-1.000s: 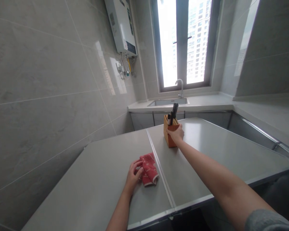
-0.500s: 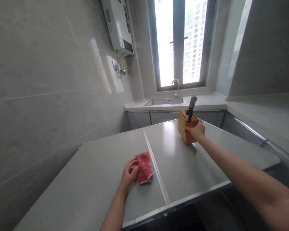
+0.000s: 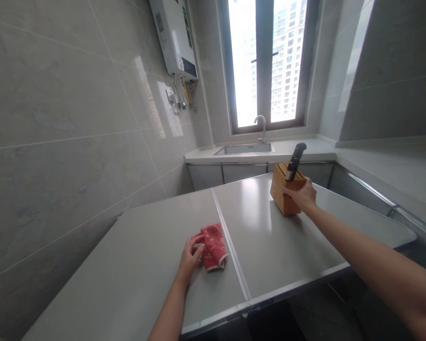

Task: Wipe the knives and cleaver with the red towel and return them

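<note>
My right hand (image 3: 303,195) grips the near side of a wooden knife block (image 3: 279,192), thumb on its left and fingers around the right. The block is on or just above the right half of the table; its base contact is unclear. A black-handled knife (image 3: 297,158) stands in a slot, and a shorter dark handle with a silver end (image 3: 290,169) sits beside it. My left hand (image 3: 190,251) rests on the table with loosely curved fingers, thumb and forefinger apart. Their tips touch the left edge of a folded red cloth (image 3: 214,248) with white trim.
A metal strip (image 3: 229,241) divides the grey-white table (image 3: 145,265). Behind it, a counter carries a sink (image 3: 244,149) and a faucet (image 3: 262,128) below a window. A water heater (image 3: 175,38) hangs on the wall. Another counter (image 3: 394,161) runs along the right.
My right hand has moved to the right with the knife block, the knives still in it. The left hand and the red cloth have hardly shifted.
</note>
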The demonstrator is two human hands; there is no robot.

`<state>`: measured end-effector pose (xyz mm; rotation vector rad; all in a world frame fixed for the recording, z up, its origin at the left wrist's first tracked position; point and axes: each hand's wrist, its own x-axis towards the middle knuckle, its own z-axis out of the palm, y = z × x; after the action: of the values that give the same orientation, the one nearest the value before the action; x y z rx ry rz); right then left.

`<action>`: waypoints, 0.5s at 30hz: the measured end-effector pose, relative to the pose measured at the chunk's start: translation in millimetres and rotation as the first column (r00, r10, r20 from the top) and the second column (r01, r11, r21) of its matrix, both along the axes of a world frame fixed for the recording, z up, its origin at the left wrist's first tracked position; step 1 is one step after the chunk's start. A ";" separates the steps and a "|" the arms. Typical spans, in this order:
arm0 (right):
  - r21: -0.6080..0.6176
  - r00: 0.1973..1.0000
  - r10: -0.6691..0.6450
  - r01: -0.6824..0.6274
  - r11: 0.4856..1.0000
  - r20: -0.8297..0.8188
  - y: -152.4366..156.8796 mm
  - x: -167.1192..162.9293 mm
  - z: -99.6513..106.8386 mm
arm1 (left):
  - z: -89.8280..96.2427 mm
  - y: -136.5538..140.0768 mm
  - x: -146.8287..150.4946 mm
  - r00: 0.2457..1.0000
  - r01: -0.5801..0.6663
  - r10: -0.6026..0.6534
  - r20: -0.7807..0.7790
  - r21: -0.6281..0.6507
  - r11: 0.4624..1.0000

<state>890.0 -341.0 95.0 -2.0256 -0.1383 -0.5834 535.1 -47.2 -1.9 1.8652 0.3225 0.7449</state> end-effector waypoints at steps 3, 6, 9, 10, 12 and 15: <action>-0.001 1.000 0.009 -0.009 1.000 -0.016 2.3 -3.3 1.2 | -1.0 0.6 0.6 1.000 -0.011 0.011 0.005 -0.010 1.000; 0.015 1.000 0.010 -0.010 1.000 -0.021 4.3 -6.3 3.0 | -0.7 0.3 1.1 1.000 -0.014 0.015 0.017 -0.026 1.000; 0.020 1.000 0.014 -0.014 1.000 -0.028 4.9 -8.1 4.7 | 0.0 -0.5 1.0 1.000 -0.012 0.013 0.018 -0.036 0.999; 0.014 0.999 0.017 -0.016 1.000 -0.033 4.9 -8.4 4.9 | 0.1 -0.6 0.9 1.000 -0.013 0.013 0.017 -0.039 0.999; 0.002 0.999 0.020 -0.020 1.000 -0.040 4.4 -8.1 4.8 | 0.3 -0.6 0.8 1.000 -0.016 0.017 0.016 -0.046 0.999; 0.007 1.000 0.014 -0.014 1.000 -0.028 2.7 -5.4 2.1 | 0.4 -0.3 1.1 1.000 -0.012 0.013 0.018 -0.062 0.998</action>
<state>884.7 -338.4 97.1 -2.0235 -0.1337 -0.5461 536.2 -47.5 -1.4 1.7989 0.3420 0.7525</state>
